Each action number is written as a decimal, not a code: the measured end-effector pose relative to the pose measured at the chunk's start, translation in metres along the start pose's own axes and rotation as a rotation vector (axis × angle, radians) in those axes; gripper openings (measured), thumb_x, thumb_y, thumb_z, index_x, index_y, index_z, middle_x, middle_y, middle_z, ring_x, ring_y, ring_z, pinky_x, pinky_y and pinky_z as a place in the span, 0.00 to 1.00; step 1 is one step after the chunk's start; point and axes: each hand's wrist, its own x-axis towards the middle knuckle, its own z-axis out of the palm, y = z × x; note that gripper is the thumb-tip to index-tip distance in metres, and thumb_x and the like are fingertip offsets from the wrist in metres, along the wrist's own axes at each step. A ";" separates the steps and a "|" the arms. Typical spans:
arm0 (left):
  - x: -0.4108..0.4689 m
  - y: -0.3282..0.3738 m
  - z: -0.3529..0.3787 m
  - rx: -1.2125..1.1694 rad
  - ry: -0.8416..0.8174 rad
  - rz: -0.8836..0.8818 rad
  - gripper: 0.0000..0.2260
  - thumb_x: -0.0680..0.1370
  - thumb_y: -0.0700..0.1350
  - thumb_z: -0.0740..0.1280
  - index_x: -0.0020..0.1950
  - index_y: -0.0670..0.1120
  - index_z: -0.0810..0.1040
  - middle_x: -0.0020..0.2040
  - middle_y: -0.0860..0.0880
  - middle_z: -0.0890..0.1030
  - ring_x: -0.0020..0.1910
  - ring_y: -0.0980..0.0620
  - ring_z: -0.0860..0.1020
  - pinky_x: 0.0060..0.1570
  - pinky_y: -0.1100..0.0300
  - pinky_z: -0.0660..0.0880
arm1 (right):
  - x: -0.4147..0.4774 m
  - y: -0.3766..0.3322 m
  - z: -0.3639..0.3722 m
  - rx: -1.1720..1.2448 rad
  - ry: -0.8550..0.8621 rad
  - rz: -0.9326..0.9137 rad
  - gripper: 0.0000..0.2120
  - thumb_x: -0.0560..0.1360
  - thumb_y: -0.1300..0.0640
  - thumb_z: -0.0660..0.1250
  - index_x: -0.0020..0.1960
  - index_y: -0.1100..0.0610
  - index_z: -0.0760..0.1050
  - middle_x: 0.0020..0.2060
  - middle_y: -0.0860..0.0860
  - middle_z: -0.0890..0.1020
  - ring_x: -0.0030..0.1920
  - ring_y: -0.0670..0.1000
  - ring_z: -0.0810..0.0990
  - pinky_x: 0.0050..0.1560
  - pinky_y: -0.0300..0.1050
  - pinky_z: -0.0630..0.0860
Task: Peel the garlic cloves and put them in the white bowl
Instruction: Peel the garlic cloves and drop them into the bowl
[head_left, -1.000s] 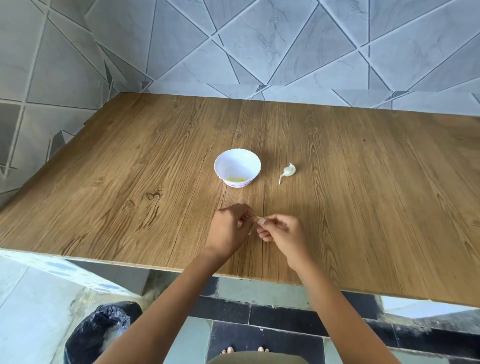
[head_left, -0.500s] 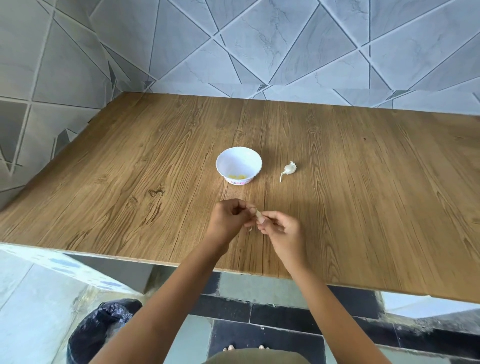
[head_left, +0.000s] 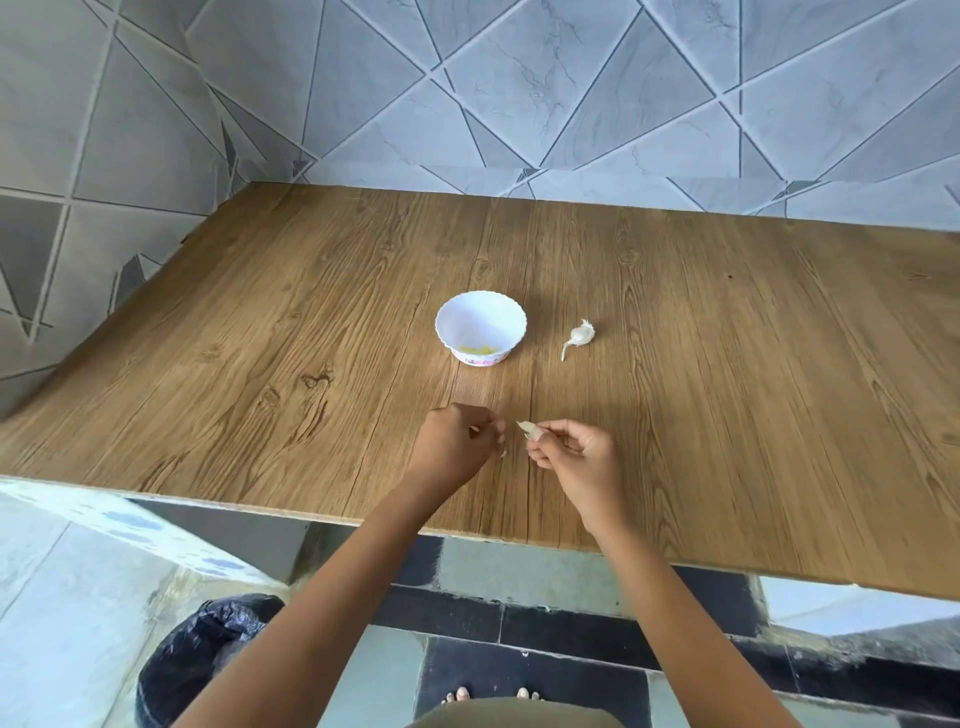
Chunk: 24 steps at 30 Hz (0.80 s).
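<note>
Pinching a garlic clove (head_left: 524, 427) in the right hand (head_left: 576, 462), lower centre, over the table (head_left: 260, 364). Curling the left hand (head_left: 457, 441) just beside, apart from it. Higher up, white bowl (head_left: 480, 327), garlic piece (head_left: 582, 335) to its right.

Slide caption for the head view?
Right hand pinches a garlic clove beside the left hand; white bowl and garlic piece wait on the wooden table.

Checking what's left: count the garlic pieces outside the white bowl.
2. One pale clove pinched in the right hand; one white stalked garlic piece on the wooden table, right of the white scalloped bowl. The left hand may hide more.
</note>
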 end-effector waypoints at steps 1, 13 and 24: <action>0.001 0.000 -0.001 -0.005 0.023 -0.007 0.06 0.76 0.44 0.70 0.43 0.43 0.84 0.38 0.52 0.83 0.36 0.56 0.79 0.42 0.64 0.75 | 0.000 0.001 0.000 -0.013 -0.002 -0.009 0.08 0.74 0.64 0.69 0.42 0.51 0.79 0.35 0.50 0.84 0.38 0.51 0.83 0.39 0.39 0.80; 0.006 0.008 -0.006 -0.367 -0.105 -0.145 0.01 0.73 0.37 0.72 0.44 0.41 0.82 0.38 0.40 0.83 0.35 0.50 0.81 0.42 0.58 0.81 | 0.001 0.000 0.000 -0.140 -0.087 -0.042 0.05 0.76 0.63 0.66 0.49 0.60 0.80 0.37 0.49 0.83 0.37 0.42 0.82 0.42 0.36 0.79; 0.003 0.002 -0.010 -0.577 -0.065 -0.194 0.04 0.73 0.31 0.69 0.47 0.34 0.80 0.38 0.41 0.82 0.31 0.57 0.80 0.34 0.67 0.76 | 0.005 0.002 0.005 -0.530 0.028 -0.170 0.07 0.67 0.53 0.76 0.37 0.54 0.80 0.33 0.45 0.80 0.31 0.49 0.76 0.32 0.48 0.73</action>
